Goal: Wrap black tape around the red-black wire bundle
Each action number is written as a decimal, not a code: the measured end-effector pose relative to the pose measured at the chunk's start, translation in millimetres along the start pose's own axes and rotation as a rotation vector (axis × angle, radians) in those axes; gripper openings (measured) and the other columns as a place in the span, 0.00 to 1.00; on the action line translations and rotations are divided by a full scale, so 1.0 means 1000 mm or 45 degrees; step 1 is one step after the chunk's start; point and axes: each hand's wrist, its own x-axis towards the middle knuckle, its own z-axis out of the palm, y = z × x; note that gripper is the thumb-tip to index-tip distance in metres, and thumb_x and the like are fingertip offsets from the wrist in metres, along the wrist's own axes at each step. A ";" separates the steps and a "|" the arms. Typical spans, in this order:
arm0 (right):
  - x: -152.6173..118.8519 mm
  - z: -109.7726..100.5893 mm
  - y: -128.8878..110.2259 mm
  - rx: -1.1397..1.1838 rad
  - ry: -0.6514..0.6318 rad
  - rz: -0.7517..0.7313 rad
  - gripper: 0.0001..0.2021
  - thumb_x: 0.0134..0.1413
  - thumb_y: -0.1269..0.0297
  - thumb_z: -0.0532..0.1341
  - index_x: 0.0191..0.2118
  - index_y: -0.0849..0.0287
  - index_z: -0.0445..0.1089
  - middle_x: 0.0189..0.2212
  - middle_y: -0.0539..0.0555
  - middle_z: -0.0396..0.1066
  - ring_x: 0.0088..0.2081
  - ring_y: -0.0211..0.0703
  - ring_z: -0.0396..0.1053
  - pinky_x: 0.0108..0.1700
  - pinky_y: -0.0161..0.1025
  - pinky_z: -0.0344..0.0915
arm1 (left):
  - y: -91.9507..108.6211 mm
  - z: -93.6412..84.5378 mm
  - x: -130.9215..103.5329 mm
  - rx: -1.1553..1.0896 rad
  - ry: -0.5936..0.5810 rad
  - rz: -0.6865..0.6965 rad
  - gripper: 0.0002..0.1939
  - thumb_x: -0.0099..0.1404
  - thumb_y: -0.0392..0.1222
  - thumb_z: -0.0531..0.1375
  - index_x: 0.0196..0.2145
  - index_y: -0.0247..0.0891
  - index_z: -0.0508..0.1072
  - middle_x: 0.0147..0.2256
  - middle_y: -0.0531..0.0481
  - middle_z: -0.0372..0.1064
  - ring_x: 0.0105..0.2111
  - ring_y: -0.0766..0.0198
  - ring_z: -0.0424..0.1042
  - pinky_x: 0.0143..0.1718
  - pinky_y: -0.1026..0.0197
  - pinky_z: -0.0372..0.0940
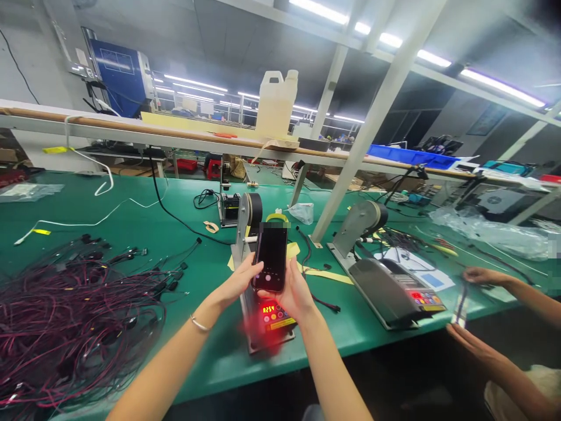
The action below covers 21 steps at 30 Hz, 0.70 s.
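Note:
Both my hands hold a smartphone upright, its dark screen towards me with a round button near the bottom. My left hand grips its left edge, the thumb over the screen's lower corner. Around the right edge and underneath, my right hand supports it. Behind and below the phone stands a tape dispenser, mostly covered by my hands. Its panel glows with red digits, and a black roll sits at its top.
A heap of dark red and black cables covers the bench's left side. To the right stands a second tape dispenser. A co-worker's hands hold a strip there. A slanted post rises behind, and a jug stands on the shelf.

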 end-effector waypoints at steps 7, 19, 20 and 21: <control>-0.010 0.006 0.005 -0.215 -0.096 -0.159 0.41 0.31 0.77 0.69 0.53 0.44 0.55 0.48 0.50 0.65 0.41 0.44 0.69 0.37 0.42 0.71 | 0.003 0.003 -0.003 -0.113 0.052 -0.008 0.22 0.59 0.53 0.59 0.48 0.39 0.68 0.47 0.47 0.69 0.52 0.53 0.61 0.51 0.55 0.55; -0.002 0.006 0.006 -0.120 -0.061 -0.150 0.31 0.44 0.69 0.65 0.54 0.45 0.55 0.44 0.51 0.69 0.37 0.43 0.72 0.32 0.41 0.72 | 0.015 0.012 -0.003 -0.175 0.106 -0.054 0.27 0.54 0.57 0.61 0.46 0.38 0.67 0.46 0.46 0.69 0.50 0.52 0.63 0.51 0.52 0.56; -0.003 0.005 0.006 -0.147 -0.103 -0.162 0.34 0.41 0.73 0.66 0.54 0.45 0.55 0.45 0.51 0.69 0.39 0.43 0.71 0.35 0.41 0.72 | 0.015 0.012 -0.003 -0.183 0.102 -0.058 0.26 0.55 0.56 0.61 0.46 0.38 0.67 0.45 0.46 0.70 0.50 0.52 0.64 0.51 0.52 0.57; -0.004 0.004 0.006 -0.166 -0.144 -0.166 0.35 0.39 0.75 0.66 0.54 0.45 0.55 0.46 0.51 0.68 0.41 0.43 0.71 0.37 0.42 0.72 | 0.015 0.012 -0.003 -0.190 0.097 -0.060 0.24 0.55 0.54 0.61 0.46 0.38 0.67 0.45 0.46 0.70 0.49 0.52 0.64 0.51 0.52 0.57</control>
